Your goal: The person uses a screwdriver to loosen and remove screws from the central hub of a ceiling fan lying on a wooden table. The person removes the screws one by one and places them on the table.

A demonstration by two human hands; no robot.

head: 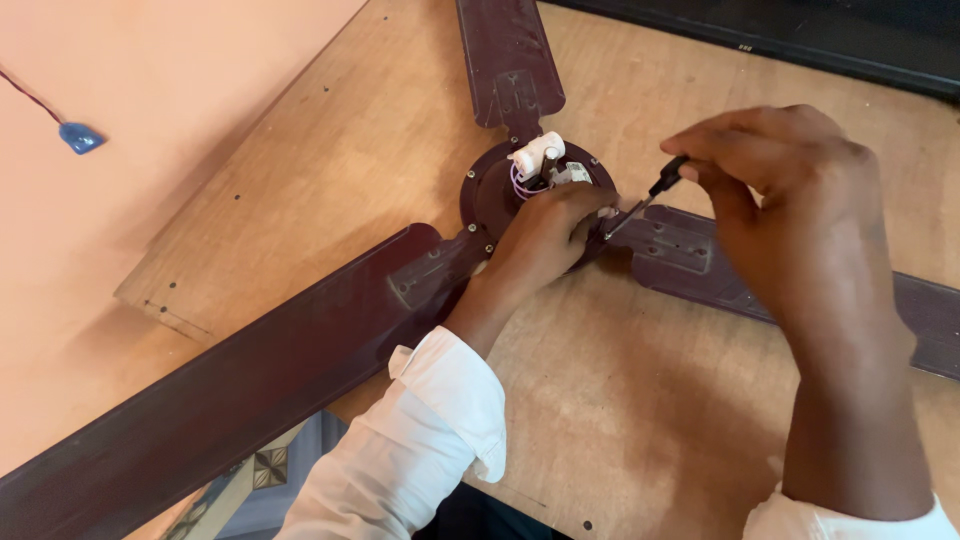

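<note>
left hand [555,228]: palm down, fingers curled shut over what lies under it, knuckles up
left forearm: runs in from lower centre, bare up to a rolled white cuff
right hand [790,190]: raised, back toward camera, thumb and fingertips pinched tight at upper left
right wrist: bent, hand angled toward the left hand
right forearm: near vertical from bottom right, white sleeve at edge
spacing: hands near, not touching

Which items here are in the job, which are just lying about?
In the job:
- dark brown ceiling fan hub with three blades
- white cylindrical capacitor with purple wires on the hub
- slim black-handled screwdriver, held by the right hand
- left hand, resting on the hub

Lying about:
- small blue plastic piece on a thin cord
- wooden board under the fan
</note>
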